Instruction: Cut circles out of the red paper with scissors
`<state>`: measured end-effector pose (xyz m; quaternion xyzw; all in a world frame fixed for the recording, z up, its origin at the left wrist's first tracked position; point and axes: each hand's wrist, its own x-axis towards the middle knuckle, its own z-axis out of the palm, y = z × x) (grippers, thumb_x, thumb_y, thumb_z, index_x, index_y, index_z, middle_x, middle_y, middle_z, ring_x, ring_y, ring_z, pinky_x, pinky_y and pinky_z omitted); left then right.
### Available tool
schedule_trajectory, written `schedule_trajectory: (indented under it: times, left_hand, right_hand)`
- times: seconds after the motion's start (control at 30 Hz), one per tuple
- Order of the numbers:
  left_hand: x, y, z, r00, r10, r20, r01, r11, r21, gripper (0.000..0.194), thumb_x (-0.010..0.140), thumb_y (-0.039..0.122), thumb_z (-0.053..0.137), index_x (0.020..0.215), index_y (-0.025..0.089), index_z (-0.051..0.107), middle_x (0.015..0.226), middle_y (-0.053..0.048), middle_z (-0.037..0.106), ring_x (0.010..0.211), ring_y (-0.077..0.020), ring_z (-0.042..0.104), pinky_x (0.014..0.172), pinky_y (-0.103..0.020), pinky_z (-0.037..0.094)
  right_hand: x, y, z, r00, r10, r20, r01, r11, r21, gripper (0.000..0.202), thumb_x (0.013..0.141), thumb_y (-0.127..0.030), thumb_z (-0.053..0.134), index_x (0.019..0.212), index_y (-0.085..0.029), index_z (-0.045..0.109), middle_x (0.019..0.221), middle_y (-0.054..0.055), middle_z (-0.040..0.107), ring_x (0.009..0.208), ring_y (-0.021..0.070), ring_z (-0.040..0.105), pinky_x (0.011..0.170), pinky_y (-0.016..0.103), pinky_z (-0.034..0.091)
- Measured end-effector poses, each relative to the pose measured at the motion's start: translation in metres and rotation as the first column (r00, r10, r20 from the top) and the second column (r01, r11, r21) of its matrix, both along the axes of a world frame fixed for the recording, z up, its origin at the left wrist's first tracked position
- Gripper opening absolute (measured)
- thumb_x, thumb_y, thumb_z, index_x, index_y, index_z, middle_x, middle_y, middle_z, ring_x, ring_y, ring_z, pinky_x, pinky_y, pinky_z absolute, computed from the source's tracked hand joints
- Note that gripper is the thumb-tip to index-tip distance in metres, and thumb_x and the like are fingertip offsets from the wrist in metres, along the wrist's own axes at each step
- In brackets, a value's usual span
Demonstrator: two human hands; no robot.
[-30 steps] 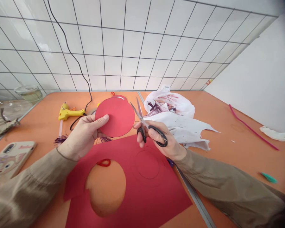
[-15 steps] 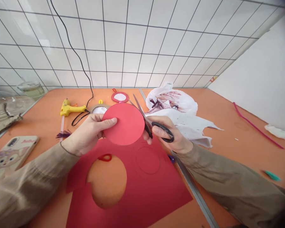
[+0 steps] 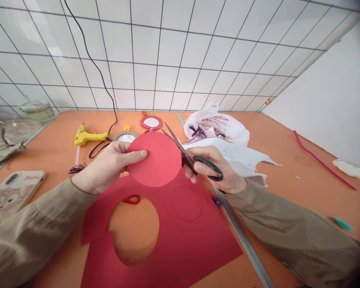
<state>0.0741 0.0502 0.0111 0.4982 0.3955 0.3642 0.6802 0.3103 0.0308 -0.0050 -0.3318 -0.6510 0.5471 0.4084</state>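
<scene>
Pinched by its left edge in my left hand is a red paper circle, held up above the table. My right hand grips black-handled scissors, their blades partly apart and pointing up and left along the circle's right edge. Below lies a red paper sheet with a round hole cut through it and pencilled circles drawn to the right of the hole. A red looped pipe cleaner shows at the top of the hole.
A yellow glue gun with a black cord lies back left, near a phone. Behind the circle sits a small red-and-white disc. White plastic bags spread at the back right; a magenta pipe cleaner lies far right.
The scissors have tilted slightly further left and their handles have shifted a little right and down. Both hands keep their holds, and the circle has barely moved.
</scene>
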Motion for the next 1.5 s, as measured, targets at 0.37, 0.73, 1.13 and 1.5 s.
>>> schedule_trajectory:
  times: [0.37, 0.73, 1.13, 1.5]
  left_hand:
    - [-0.001, 0.001, -0.001, 1.0, -0.008, -0.002, 0.008, 1.0, 0.011, 0.009, 0.07, 0.024, 0.068, 0.066, 0.016, 0.071, 0.065, -0.002, 0.07, 0.06, -0.0123, 0.062, 0.056, -0.02, 0.05]
    - [0.017, -0.014, -0.016, 0.968, 0.095, 0.234, -0.078, 0.994, -0.082, 0.011, 0.076, 0.024, 0.062, 0.078, 0.017, 0.071, 0.076, -0.004, 0.072, 0.07, -0.0159, 0.064, 0.067, -0.026, 0.051]
    - [0.011, -0.009, -0.013, 0.999, -0.014, 0.05, 0.017, 0.998, -0.054, 0.01, 0.071, 0.023, 0.067, 0.075, 0.015, 0.071, 0.073, -0.005, 0.072, 0.065, -0.0158, 0.064, 0.061, -0.025, 0.051]
    - [0.017, -0.012, -0.021, 0.98, 0.016, 0.197, -0.005, 0.998, -0.059, 0.012, 0.075, 0.02, 0.063, 0.082, 0.015, 0.071, 0.078, -0.005, 0.073, 0.071, -0.0159, 0.064, 0.065, -0.025, 0.053]
  right_hand:
    - [0.001, 0.0, -0.002, 0.999, 0.01, -0.036, -0.01, 1.0, 0.024, 0.035, 0.071, -0.044, 0.064, 0.086, -0.013, 0.062, 0.058, 0.001, 0.056, 0.046, 0.0113, 0.053, 0.041, 0.022, 0.042]
    - [-0.025, -0.007, -0.007, 0.985, -0.151, -0.083, 0.152, 0.988, 0.005, 0.024, 0.068, -0.022, 0.067, 0.091, -0.018, 0.059, 0.073, 0.0, 0.058, 0.062, 0.012, 0.053, 0.06, 0.027, 0.048]
    - [-0.015, -0.002, -0.002, 0.99, -0.14, -0.033, 0.14, 0.99, 0.004, 0.013, 0.068, -0.012, 0.064, 0.08, -0.015, 0.061, 0.062, -0.003, 0.056, 0.052, 0.0083, 0.051, 0.049, 0.021, 0.045]
    - [-0.018, -0.004, -0.007, 0.967, -0.244, -0.073, 0.247, 0.968, 0.04, 0.019, 0.07, -0.017, 0.064, 0.089, -0.022, 0.062, 0.076, -0.001, 0.061, 0.068, 0.0137, 0.055, 0.061, 0.026, 0.047]
